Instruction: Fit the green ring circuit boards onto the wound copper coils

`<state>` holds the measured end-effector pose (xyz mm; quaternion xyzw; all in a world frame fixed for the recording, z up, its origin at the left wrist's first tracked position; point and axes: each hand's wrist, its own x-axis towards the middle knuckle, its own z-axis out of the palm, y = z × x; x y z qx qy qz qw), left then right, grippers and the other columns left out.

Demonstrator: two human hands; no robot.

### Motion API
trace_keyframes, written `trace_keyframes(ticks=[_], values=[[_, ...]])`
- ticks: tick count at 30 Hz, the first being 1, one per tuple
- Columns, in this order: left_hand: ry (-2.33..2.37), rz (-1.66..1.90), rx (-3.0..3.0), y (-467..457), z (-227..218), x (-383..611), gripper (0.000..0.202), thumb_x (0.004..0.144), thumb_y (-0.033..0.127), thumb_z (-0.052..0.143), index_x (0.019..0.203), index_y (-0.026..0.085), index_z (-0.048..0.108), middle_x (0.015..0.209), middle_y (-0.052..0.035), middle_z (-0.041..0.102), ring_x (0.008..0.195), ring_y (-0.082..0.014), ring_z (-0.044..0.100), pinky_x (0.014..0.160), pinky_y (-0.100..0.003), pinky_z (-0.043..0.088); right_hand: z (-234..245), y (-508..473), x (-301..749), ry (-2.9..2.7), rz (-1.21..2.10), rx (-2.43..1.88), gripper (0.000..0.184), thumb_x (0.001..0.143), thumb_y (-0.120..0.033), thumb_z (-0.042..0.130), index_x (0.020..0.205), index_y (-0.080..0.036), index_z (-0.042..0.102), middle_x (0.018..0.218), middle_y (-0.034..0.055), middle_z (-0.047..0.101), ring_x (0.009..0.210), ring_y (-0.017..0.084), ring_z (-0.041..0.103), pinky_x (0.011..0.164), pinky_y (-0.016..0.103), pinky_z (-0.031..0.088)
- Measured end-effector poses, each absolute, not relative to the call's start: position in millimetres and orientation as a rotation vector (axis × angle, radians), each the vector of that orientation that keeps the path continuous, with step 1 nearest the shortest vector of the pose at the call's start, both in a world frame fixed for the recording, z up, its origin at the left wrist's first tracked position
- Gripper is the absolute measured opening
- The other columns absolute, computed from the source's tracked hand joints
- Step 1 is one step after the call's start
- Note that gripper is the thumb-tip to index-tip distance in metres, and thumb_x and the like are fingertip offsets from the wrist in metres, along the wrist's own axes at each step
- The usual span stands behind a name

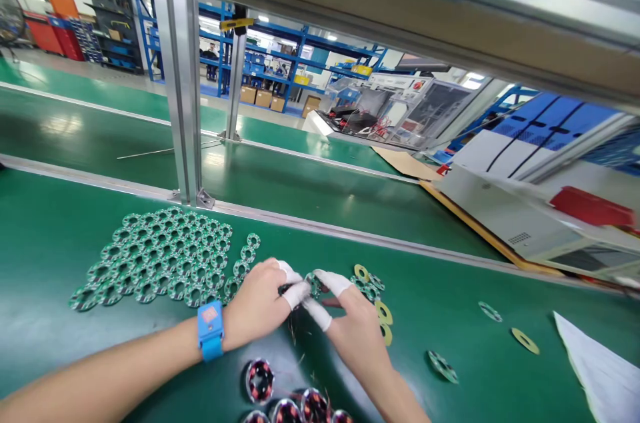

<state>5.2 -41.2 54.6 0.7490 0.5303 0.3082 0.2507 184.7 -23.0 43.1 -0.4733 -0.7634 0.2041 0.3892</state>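
Observation:
My left hand and my right hand meet over the green mat, both with white finger cots on the fingertips. Between those fingertips they pinch one small green ring-shaped circuit board. A blue wrist strap is on my left wrist. To the left lies a large flat spread of the same green ring boards. Just right of my right hand sit a few more ring boards and yellow rings. Round coil parts with red windings lie near my forearms at the bottom.
Loose rings and a ring board lie to the right, with white paper at the far right. An aluminium post stands behind the mat. Cardboard and white machines are beyond.

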Motion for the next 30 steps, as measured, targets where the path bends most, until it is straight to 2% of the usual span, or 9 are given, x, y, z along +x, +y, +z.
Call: trace_keyframes(ticks=[2,4,7,10,15,20,25,30], values=[[1.562,0.725,2.222,-39,49,3,0.04,0.073,0.054,0.063,0.088,0.017,0.065,0.091,-0.0068,0.061,0.09,-0.0245,0.05,0.077,-0.035,0.039,42,-14,190,-1.875,0.657,-1.321,0.036,0.069,-0.038,0.065,0.096,-0.016,0.069,0.083,0.0095,0.066,0.067,0.021,0.063,0.056,0.033,0.057],[1.62,0.557,2.339,-36,41,1,0.051,0.06,0.059,0.072,0.086,0.015,0.065,0.09,-0.0085,0.06,0.09,-0.0273,0.049,0.077,-0.039,0.039,42,-7,194,-1.829,0.852,-1.392,0.037,0.068,-0.041,0.064,0.094,-0.014,0.068,0.077,0.0076,0.066,0.061,0.02,0.061,0.054,0.032,0.056],[1.591,0.439,2.391,-33,31,0,0.041,0.062,0.052,0.074,0.079,0.016,0.065,0.085,-0.0061,0.059,0.087,-0.0248,0.05,0.074,-0.037,0.039,40,-3,192,-1.87,1.089,-1.345,0.035,0.066,-0.039,0.065,0.091,-0.014,0.068,0.075,0.0061,0.065,0.064,0.02,0.061,0.056,0.031,0.055],[1.598,0.443,2.396,-32,25,1,0.039,0.066,0.053,0.07,0.077,0.016,0.063,0.084,-0.0059,0.059,0.086,-0.0239,0.049,0.074,-0.036,0.039,39,-8,183,-2.016,1.162,-1.237,0.03,0.068,-0.031,0.064,0.094,-0.016,0.068,0.085,0.0066,0.065,0.065,0.017,0.061,0.058,0.029,0.055],[1.601,0.461,2.398,-32,22,1,0.045,0.078,0.059,0.054,0.077,0.015,0.062,0.084,-0.0078,0.059,0.086,-0.024,0.05,0.074,-0.036,0.038,34,-15,175,-2.295,0.812,-1.105,0.03,0.073,-0.022,0.063,0.102,-0.019,0.067,0.102,0.0109,0.065,0.085,0.024,0.061,0.068,0.034,0.055],[1.595,0.47,2.395,-32,23,0,0.038,0.075,0.054,0.061,0.076,0.016,0.061,0.084,-0.0061,0.059,0.086,-0.023,0.05,0.073,-0.035,0.038,22,-16,181,-2.395,0.449,-1.126,0.034,0.077,-0.022,0.065,0.11,-0.015,0.065,0.102,0.0141,0.067,0.096,0.028,0.062,0.083,0.042,0.052],[1.598,0.444,2.397,-33,24,0,0.034,0.071,0.049,0.067,0.077,0.016,0.061,0.085,-0.0055,0.059,0.086,-0.0226,0.05,0.073,-0.034,0.038,17,-18,182,-2.418,0.327,-1.055,0.033,0.079,-0.021,0.064,0.11,-0.013,0.065,0.099,0.0136,0.069,0.091,0.026,0.065,0.079,0.038,0.055],[1.596,0.444,2.393,-32,24,0,0.033,0.072,0.048,0.067,0.076,0.016,0.061,0.085,-0.0047,0.06,0.087,-0.0223,0.05,0.072,-0.034,0.037,18,-19,181,-2.412,0.317,-1.063,0.031,0.079,-0.024,0.064,0.108,-0.011,0.066,0.098,0.0143,0.069,0.09,0.027,0.065,0.077,0.04,0.055]])
